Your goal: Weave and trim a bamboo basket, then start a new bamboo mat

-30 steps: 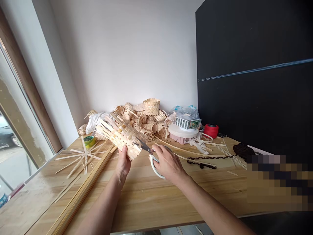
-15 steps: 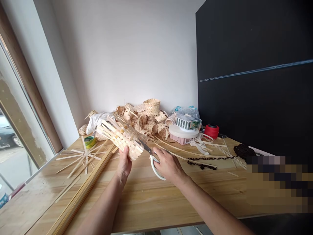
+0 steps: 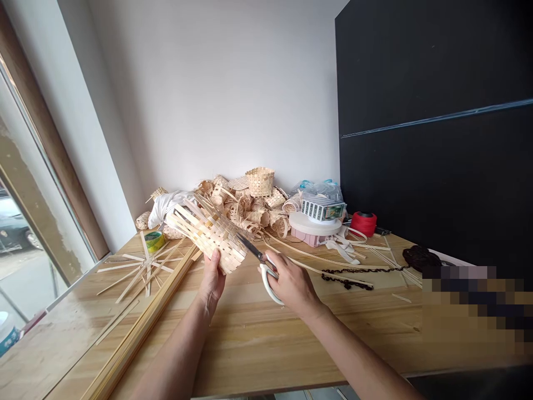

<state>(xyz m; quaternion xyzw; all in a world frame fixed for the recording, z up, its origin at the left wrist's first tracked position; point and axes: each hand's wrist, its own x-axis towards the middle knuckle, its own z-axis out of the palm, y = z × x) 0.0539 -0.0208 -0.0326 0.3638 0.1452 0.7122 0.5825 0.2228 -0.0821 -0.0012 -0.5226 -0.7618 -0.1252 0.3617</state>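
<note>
A half-woven basket (image 3: pixel 222 244) of pale flat strips is tilted above the table, its loose strip ends fanning out to the upper left. My left hand (image 3: pixel 213 278) grips it from below, thumb on the near side; the other fingers are hidden behind it. In my right hand (image 3: pixel 291 284) is a pair of scissors (image 3: pixel 266 272) with white handles and dark blades. The blades point up and left at the basket's right edge; whether a strip lies between them I cannot tell.
Several woven baskets (image 3: pixel 260 182) are heaped against the wall. On the left lie crossed strips (image 3: pixel 147 266), green tape (image 3: pixel 154 241) and a long strip bundle (image 3: pixel 145 322). To the right are a white turntable (image 3: pixel 315 224), a red thread spool (image 3: pixel 363 224) and dark cord (image 3: pixel 420 258).
My right hand has shifted slightly right with the scissors, and more of the dark blades shows beside the basket. My left hand and the basket are almost unmoved.
</note>
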